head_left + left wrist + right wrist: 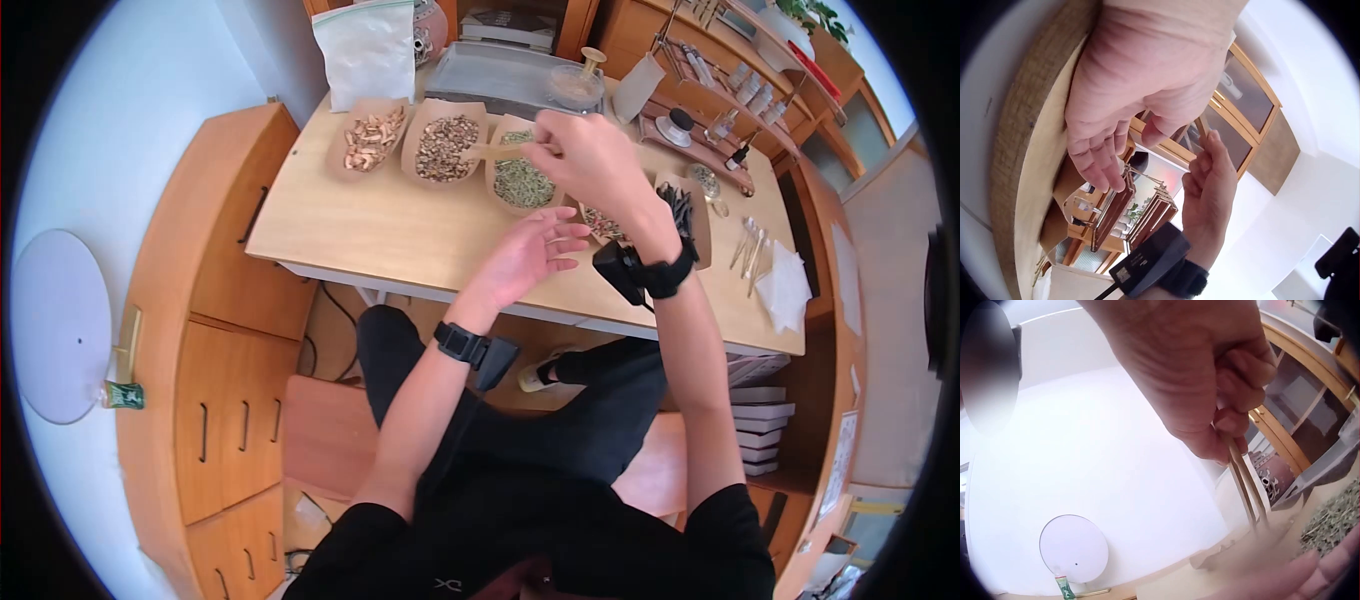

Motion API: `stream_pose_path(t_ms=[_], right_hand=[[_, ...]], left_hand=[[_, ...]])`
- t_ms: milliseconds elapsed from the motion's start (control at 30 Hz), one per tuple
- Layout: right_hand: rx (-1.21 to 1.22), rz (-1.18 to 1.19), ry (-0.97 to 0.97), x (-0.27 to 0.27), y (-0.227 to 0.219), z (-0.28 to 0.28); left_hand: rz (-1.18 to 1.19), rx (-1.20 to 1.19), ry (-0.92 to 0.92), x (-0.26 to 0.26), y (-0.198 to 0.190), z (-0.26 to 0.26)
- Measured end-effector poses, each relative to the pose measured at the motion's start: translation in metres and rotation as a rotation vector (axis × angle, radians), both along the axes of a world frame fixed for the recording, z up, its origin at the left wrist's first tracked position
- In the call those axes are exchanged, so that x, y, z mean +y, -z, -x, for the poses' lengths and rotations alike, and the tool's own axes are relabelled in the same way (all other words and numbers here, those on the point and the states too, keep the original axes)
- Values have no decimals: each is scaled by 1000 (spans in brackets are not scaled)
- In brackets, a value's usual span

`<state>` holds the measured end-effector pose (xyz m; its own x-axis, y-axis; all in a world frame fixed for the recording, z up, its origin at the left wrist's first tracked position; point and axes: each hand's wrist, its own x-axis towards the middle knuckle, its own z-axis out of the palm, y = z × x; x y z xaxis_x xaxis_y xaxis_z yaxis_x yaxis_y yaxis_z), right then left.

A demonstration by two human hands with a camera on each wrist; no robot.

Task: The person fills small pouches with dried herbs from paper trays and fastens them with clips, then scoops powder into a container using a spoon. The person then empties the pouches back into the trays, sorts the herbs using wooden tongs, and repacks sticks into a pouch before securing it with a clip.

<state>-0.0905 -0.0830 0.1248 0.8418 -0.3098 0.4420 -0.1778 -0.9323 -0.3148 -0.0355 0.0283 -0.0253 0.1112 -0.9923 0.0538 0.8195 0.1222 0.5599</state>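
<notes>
My right hand [565, 145] is raised over the paper trays and pinches thin wooden tongs [492, 151], whose tip points left over the tray of brown bits [447, 147]. In the right wrist view the tongs [1244, 484] show as two wooden strips running down from the curled fingers [1229, 419]. The tray of green herbs [522, 182] lies just below that hand. My left hand [545, 248] hovers palm up near the table's front, fingers relaxed and holding nothing. The left wrist view shows its bare palm [1147, 81], with the right hand [1210, 187] beyond it.
Further trays hold tan pieces [372, 140] and dark sticks [683, 208]. A zip bag [368, 50], grey tray [495, 70] and glass bowl [575, 88] stand at the back. Bottle rack [720, 100], metal spoons [750, 245] and napkin [783, 290] lie right; drawers [230, 300] left.
</notes>
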Motion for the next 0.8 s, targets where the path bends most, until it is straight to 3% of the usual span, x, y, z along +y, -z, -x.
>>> stream_pose_path(t_ms=[167,600,667,733,800], right_hand=[[83,128,-57,1,28,-44],[-38,84,-43,15,8,-51],[-51,78,-70,25,0,-64],[-68,60,-84,39,0,-82],[-25,69,-150,48,6,-109]], left_hand=[[98,50,6,-2,0,1],[36,26,-8,-1,0,0],[33,26,10,-2,3,-1],[63,212,23,-4,14,-1],[-70,133,-33,2,8,3]])
